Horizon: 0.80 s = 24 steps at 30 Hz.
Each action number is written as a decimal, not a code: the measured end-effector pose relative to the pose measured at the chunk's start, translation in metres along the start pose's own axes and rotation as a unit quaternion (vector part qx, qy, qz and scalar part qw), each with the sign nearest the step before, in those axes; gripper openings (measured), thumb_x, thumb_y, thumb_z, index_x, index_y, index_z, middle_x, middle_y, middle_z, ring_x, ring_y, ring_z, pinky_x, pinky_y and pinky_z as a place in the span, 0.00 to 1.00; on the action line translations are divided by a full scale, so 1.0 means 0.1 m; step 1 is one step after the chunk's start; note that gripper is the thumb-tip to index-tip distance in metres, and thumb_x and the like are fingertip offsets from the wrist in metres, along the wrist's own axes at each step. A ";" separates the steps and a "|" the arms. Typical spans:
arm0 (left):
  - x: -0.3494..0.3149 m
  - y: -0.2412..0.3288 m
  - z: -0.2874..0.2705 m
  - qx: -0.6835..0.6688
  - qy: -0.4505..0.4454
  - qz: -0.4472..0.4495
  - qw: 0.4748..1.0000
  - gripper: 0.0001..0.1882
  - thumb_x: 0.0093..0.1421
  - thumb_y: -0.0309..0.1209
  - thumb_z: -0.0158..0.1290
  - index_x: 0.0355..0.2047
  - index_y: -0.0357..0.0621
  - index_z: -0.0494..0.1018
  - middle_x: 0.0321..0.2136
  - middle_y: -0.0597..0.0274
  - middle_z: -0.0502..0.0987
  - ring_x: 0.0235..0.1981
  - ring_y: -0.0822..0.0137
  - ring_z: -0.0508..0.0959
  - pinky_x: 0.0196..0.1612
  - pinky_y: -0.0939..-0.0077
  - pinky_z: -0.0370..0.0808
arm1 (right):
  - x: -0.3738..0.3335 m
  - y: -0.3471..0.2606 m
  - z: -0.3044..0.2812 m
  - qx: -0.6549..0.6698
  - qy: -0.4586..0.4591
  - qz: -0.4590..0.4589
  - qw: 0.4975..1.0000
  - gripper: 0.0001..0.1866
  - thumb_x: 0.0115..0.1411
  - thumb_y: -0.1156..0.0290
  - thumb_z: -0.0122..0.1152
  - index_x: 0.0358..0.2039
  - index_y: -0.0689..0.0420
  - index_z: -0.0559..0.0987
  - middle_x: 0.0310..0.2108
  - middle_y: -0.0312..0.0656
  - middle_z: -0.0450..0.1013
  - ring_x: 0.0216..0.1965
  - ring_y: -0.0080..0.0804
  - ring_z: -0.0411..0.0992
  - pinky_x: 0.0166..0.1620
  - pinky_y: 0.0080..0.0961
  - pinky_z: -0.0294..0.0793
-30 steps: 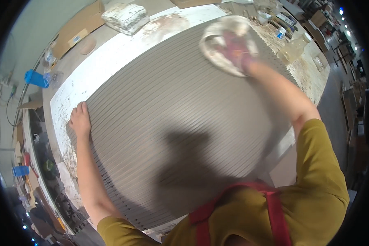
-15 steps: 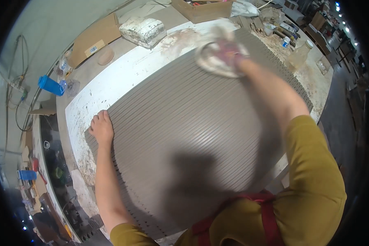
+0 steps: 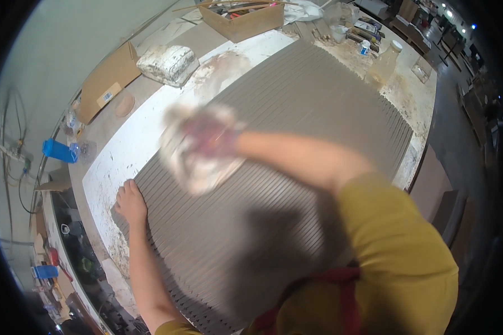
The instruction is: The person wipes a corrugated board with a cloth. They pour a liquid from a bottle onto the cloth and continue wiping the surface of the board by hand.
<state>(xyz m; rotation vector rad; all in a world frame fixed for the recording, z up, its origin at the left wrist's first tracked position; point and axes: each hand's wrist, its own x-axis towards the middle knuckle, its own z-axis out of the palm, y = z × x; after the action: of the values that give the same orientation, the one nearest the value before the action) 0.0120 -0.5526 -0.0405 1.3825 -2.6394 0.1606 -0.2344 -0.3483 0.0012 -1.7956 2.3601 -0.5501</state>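
Covering part of a pale cloth [image 3: 200, 181] at the far-left edge of a ridged grey panel [image 3: 318, 89], the gloved right hand [image 3: 209, 135] is too blurred to judge its grip. The left hand [image 3: 131, 204], fingers together, rests on the panel's left corner. A torso [image 3: 313, 310] partly hides the near side. Past the table [image 3: 411, 92] rises a pale wall [image 3: 86, 42]. Earlier, the cloth was near the panel's far corner.

Room over ridged sheet [image 3: 318, 100] beyond right forearm [image 3: 296, 155], cloth [image 3: 204, 174] (blurred) blocking far-left edge

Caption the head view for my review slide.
Gloved right hand, blurred, on a pale cloth over a ridged panel; left hand at the panel's edge.
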 end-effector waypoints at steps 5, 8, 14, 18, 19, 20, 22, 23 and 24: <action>0.08 0.46 -0.01 -0.015 0.006 0.034 0.999 0.20 0.67 0.45 0.33 0.50 0.54 0.70 0.47 0.56 0.71 0.53 0.54 0.67 0.56 0.42 0.56 | -1.44 2.99 -0.57 -0.229 0.187 0.323 0.899 0.34 0.62 0.46 0.44 0.58 0.60 0.63 0.51 0.53 0.69 0.51 0.45 0.70 0.54 0.40 0.66; 0.03 0.42 -0.05 -0.028 -0.006 0.022 0.999 0.20 0.67 0.45 0.33 0.51 0.55 0.69 0.48 0.55 0.70 0.54 0.54 0.66 0.57 0.40 0.54 | -1.07 2.07 -0.54 -0.174 0.104 0.379 0.903 0.37 0.59 0.39 0.42 0.56 0.58 0.65 0.53 0.56 0.67 0.53 0.47 0.69 0.56 0.41 0.63; 0.06 0.08 0.05 -0.071 -0.009 -0.009 0.997 0.21 0.66 0.47 0.35 0.52 0.56 0.68 0.48 0.57 0.69 0.56 0.55 0.64 0.57 0.39 0.52 | 0.00 -0.86 0.54 -0.063 0.037 -0.070 0.995 0.36 0.61 0.48 0.44 0.62 0.59 0.58 0.63 0.49 0.55 0.67 0.43 0.48 0.68 0.41 0.41; 0.10 -0.26 -0.06 -0.141 -0.041 0.062 0.987 0.21 0.64 0.46 0.39 0.54 0.56 0.66 0.52 0.60 0.67 0.57 0.56 0.63 0.56 0.43 0.55 | -0.18 -1.09 0.58 0.023 0.004 -0.148 0.989 0.31 0.61 0.52 0.48 0.63 0.49 0.61 0.63 0.45 0.57 0.65 0.44 0.52 0.67 0.40 0.44; 0.10 -0.42 -0.09 -0.081 0.016 0.085 0.993 0.21 0.64 0.46 0.40 0.53 0.55 0.67 0.52 0.61 0.67 0.57 0.57 0.63 0.55 0.42 0.57 | -0.31 -0.72 0.54 0.013 0.058 -0.192 0.980 0.28 0.61 0.56 0.50 0.60 0.49 0.63 0.60 0.45 0.61 0.62 0.43 0.56 0.65 0.40 0.49; 0.10 -0.50 -0.15 -0.047 0.061 0.096 0.992 0.20 0.64 0.46 0.41 0.51 0.51 0.70 0.51 0.60 0.69 0.55 0.57 0.65 0.54 0.45 0.60 | -0.48 -0.20 0.55 0.047 0.166 -0.184 0.968 0.25 0.61 0.60 0.53 0.57 0.52 0.66 0.56 0.45 0.64 0.59 0.43 0.60 0.62 0.40 0.56; 0.14 -0.95 -0.06 -0.151 -0.003 0.098 0.984 0.20 0.65 0.43 0.40 0.48 0.45 0.71 0.48 0.54 0.70 0.52 0.54 0.68 0.55 0.55 0.62 | -0.81 0.60 -0.02 0.061 0.135 0.019 0.989 0.24 0.61 0.62 0.53 0.56 0.56 0.67 0.53 0.46 0.66 0.54 0.44 0.65 0.59 0.39 0.60; 0.14 -0.95 0.05 -0.156 -0.009 0.098 0.983 0.20 0.65 0.43 0.40 0.48 0.45 0.71 0.48 0.54 0.70 0.52 0.54 0.68 0.55 0.55 0.62 | -0.97 1.09 -0.20 0.058 0.117 0.128 0.983 0.23 0.61 0.62 0.52 0.55 0.57 0.67 0.53 0.46 0.67 0.53 0.44 0.67 0.58 0.39 0.61; 0.14 -0.86 0.08 -0.226 -0.004 0.098 0.969 0.19 0.66 0.42 0.39 0.46 0.42 0.71 0.46 0.51 0.71 0.50 0.51 0.68 0.54 0.59 0.63 | -1.00 1.31 -0.26 0.045 0.125 0.185 0.974 0.24 0.61 0.61 0.52 0.55 0.58 0.67 0.53 0.47 0.67 0.53 0.45 0.67 0.58 0.40 0.61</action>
<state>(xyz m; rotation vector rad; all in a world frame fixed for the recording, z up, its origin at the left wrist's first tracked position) 0.0746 -0.6140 -0.0438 0.9745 -2.5897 -0.4011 -0.3321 -0.2175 -0.0333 -1.2647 2.6926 -0.8525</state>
